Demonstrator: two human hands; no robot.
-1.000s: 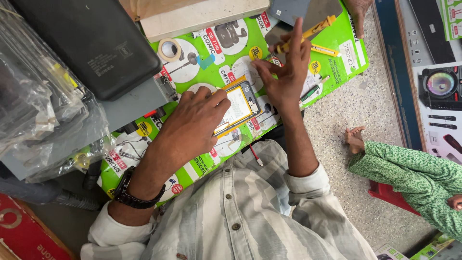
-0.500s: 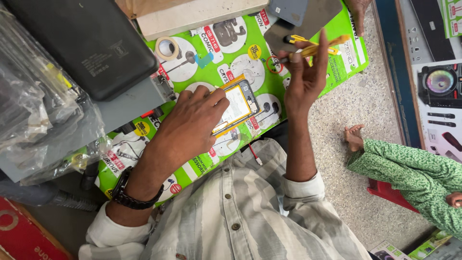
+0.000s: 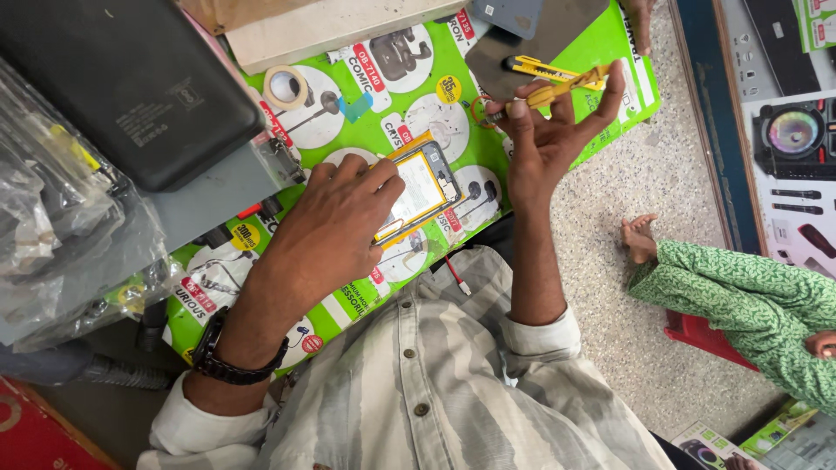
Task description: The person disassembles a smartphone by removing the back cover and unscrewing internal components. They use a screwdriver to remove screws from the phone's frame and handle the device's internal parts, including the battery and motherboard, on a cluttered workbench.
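Pinning the opened phone [image 3: 418,187] to the green mat [image 3: 610,113], the left hand [image 3: 326,231] is pressed flat; a yellow tool [image 3: 557,90] is pinched above it by the right hand [image 3: 544,144], prying not yet begun.

A glossy printed green paper sheet [image 3: 522,165] is seen; matt black plastic marks the case [image 3: 131,87]; the floor [image 3: 644,200] appears speckled stone.

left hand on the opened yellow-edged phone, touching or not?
Touching. Head view: left hand lies on the opened yellow-edged phone, fingertips pressing its near edge, no gap.
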